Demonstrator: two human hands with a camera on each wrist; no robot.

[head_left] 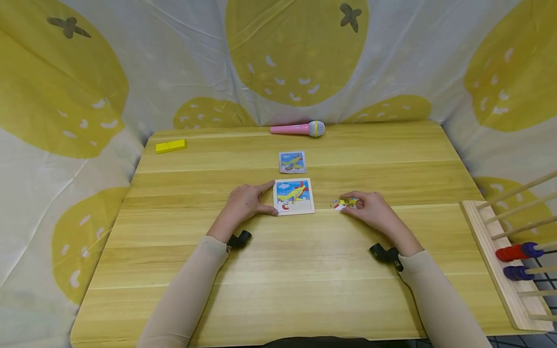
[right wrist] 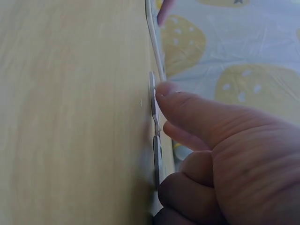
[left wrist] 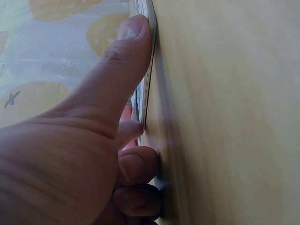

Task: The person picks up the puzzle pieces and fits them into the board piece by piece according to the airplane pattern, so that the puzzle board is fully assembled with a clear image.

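Observation:
A square puzzle board (head_left: 300,208) with a yellow airplane picture lies in the middle of the table, part of its lower area bare. At its left edge, my left hand (head_left: 244,205) rests with thumb and index finger spread, touching near the two left corners. In the left wrist view the thumb (left wrist: 133,51) lies straight against the board's edge. Off the board's right side, my right hand (head_left: 370,210) pinches a puzzle piece (head_left: 337,205) between thumb and index finger. Another puzzle piece (right wrist: 158,161) is beside it, partly hidden under the fingers.
Behind the board lies a picture card (head_left: 292,162) with the same airplane. Farther back are a pink toy microphone (head_left: 296,129) and a yellow block (head_left: 171,146). A wooden bead frame (head_left: 500,270) stands at the table's right edge. Patterned cloth (head_left: 196,58) hangs around the table.

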